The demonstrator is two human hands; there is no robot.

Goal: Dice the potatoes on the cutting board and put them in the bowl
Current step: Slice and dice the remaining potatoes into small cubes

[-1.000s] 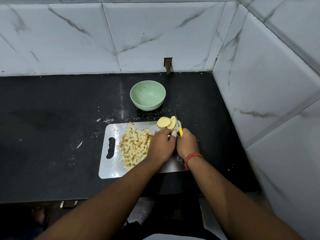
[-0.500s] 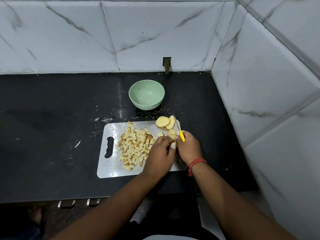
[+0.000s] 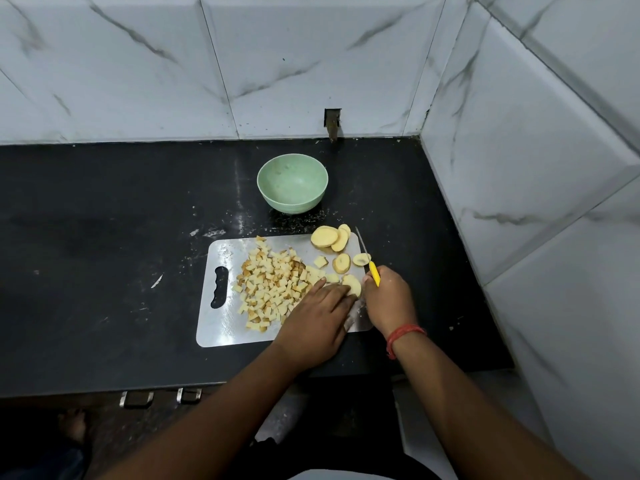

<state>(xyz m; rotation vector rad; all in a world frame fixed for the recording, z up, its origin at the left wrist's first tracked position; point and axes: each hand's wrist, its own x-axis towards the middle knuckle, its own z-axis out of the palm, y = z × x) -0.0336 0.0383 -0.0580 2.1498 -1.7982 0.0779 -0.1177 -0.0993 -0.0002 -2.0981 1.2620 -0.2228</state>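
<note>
Head view: left hand (image 3: 317, 315) lies flat on board (image 3: 221, 327), fingers straight, pressing potato piece (image 3: 352, 285) at near right. Right hand (image 3: 389, 299) grips knife (image 3: 367, 259) just right of piece, blade pointing away toward bowl (image 3: 292, 183). Slices (image 3: 330, 237) stack at far right corner, dice (image 3: 273, 282) heaped left of hands. Bowl sits on desk (image 3: 104, 237) beyond board, no potato visible inside. Next cut probably falls on pressed piece, between both hands.

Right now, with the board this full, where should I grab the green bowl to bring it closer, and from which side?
Take the green bowl by its rim, from the left. It stands upright and open-topped on the counter beyond the cutting board, so the rim is exposed. The left hand is likely freer; the right hand holds the knife.
</note>
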